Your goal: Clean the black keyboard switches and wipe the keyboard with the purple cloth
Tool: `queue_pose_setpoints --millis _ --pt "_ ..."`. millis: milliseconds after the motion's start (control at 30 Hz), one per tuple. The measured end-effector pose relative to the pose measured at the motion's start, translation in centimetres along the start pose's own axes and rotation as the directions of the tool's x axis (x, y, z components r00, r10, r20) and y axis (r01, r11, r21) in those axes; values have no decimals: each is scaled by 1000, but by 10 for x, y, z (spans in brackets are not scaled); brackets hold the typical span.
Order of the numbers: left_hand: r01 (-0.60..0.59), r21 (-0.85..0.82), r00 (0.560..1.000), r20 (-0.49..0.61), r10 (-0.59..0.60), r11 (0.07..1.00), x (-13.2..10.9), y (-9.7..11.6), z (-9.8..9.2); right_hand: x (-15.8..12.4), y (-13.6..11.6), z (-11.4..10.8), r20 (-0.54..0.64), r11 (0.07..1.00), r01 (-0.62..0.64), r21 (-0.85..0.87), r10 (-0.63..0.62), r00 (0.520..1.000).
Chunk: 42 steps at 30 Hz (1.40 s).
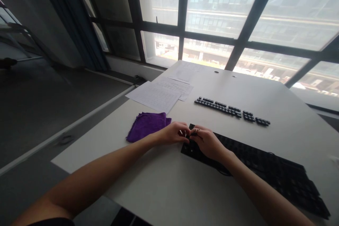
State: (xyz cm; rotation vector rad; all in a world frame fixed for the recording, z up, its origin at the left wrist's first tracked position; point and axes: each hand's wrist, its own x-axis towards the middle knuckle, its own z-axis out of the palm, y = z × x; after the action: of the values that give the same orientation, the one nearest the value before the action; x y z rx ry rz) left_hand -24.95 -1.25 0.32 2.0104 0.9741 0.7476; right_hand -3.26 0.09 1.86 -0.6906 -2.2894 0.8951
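the black keyboard (256, 160) lies on the white table (159, 183), and it runs from the person's hands at its far left end down toward the lower right. the right hand (208, 143) rests over that left end, with its fingers curled in and the tips close together near a small dark bit. i cannot tell if they have hold of it. the left hand (176, 133) is just beside it, with thumb and pointing finger bent round a little gap and their tips almost meeting at the same spot. i cannot tell if they pinch anything. the work looks part way to me: lots of loose keys (224, 108) sit off the board, past it on the table, set out neatly in rows and small blocks. so that bit of sorting looks done. what is left seems to be at the board, where both hands are busy, but it is too dark to see which spots have keys and which are bare. a black cord (224, 173) pokes out by the board's near edge. a purple cloth (147, 127) lies by the left hand, papers (159, 93) lie behind it, and big windows (212, 7) stand past the table.
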Motion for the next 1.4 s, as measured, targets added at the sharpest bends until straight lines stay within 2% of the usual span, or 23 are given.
queue_pose_setpoints --millis 167,267,400,500,667,833,1133,1233,1400 --pt "2 31 1000 9 -3 1000 -1 3 -1 -3 0 5 -15 998 46 -40 -46 999" --pt "-6 63 1000 -1 6 998 -1 6 0 -5 2 9 -91 999 50 8 -50 995" --pt "-9 95 1000 -16 10 995 0 8 0 -6 10 12 -213 976 -57 211 103 972" --pt "17 112 999 -42 -12 994 0 10 0 -5 17 12 -177 930 -134 342 204 963" --pt "74 123 994 -91 -63 990 0 14 3 -3 22 11 -136 884 -177 432 258 957" --pt "82 164 993 -96 -67 983 0 16 3 -2 24 12 -132 864 -162 476 252 958" --pt "29 224 1000 -5 -28 974 2 19 6 -3 25 12 -154 858 -77 509 179 972" --pt "41 181 999 -28 -37 983 2 21 7 -3 21 10 -214 841 -47 539 191 958" --pt "89 -9 994 -68 -89 996 2 20 8 -2 16 8 -302 832 -10 555 212 929"
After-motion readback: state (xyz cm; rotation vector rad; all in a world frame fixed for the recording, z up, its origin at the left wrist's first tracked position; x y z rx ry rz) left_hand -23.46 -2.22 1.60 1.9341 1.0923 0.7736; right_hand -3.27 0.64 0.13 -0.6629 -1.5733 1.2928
